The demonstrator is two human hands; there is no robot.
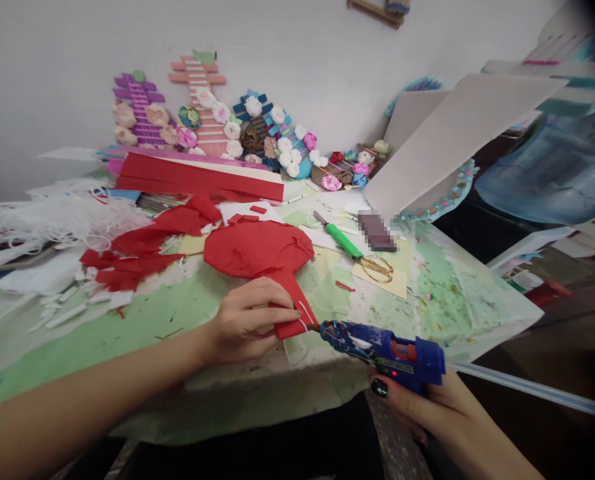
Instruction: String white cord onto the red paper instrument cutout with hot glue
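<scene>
My left hand [250,320] is closed on the handle end of a red paper-covered paddle shape [260,247], whose wide rounded head lies on the table beyond my fingers. A thin white cord [304,315] runs along that handle, and a loop of it hangs below. In my right hand [422,407] is a blue hot glue gun [387,350], with a small red light glowing on its side. Its nozzle points left, at the handle's end beside the cord; whether it touches cannot be made out. A long clear glue stick [537,390] sticks out behind it.
Torn red paper [137,250] and tangled white string [57,217] lie left. Gold-handled scissors [377,269], a green-handled tool [344,240] and a blurred dark rectangular object [376,231] lie right. Flower-decorated stick crafts [202,113] lean on the wall. Tall grey boards [457,133] stand at right.
</scene>
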